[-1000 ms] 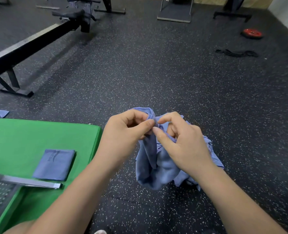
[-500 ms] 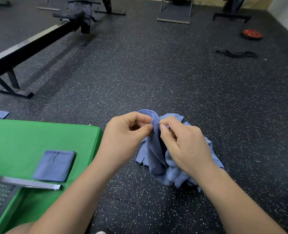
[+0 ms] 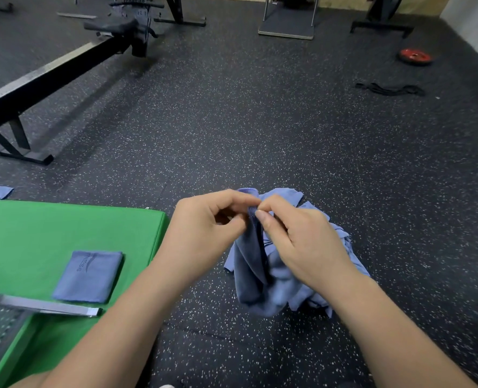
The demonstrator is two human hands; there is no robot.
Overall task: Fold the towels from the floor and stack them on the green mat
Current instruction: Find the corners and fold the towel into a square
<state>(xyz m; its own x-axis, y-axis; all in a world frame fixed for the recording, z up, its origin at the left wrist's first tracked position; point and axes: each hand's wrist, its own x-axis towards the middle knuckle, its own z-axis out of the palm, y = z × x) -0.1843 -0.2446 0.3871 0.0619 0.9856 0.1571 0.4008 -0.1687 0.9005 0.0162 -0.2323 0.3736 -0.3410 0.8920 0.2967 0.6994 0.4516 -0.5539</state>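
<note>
Head view: both forearms reach forward from the near edge, wrists close together. The left hand (image 3: 204, 228) and right hand (image 3: 302, 242) each pinch the top edge of a blue towel (image 3: 250, 264) between thumb and forefinger, fingertips almost touching, other fingers curled. The towel hangs crumpled from that grip over the speckled floor (image 3: 260, 121), just right of the green mat (image 3: 50, 228). A folded towel (image 3: 88, 275) lies flat on the mat, near its right side. A red weight plate (image 3: 415, 56) lies far right.
</note>
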